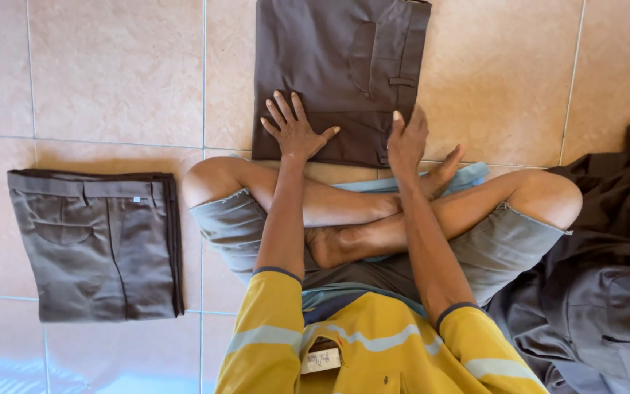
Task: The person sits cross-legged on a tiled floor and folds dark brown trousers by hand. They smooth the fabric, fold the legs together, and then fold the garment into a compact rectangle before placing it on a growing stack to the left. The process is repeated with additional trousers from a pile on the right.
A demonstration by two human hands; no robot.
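Observation:
I sit cross-legged on a tiled floor. A folded pair of dark brown trousers (337,66) lies in front of my knees. My left hand (294,130) rests flat on its near left part, fingers spread. My right hand (407,140) presses edge-on against the near right part of the trousers, fingers straight and together. Neither hand grips the cloth.
A second folded pair of grey-brown trousers (96,244) lies on the floor to my left. A loose heap of dark grey and brown garments (607,284) sits at my right. The beige tile floor (118,73) surrounds everything.

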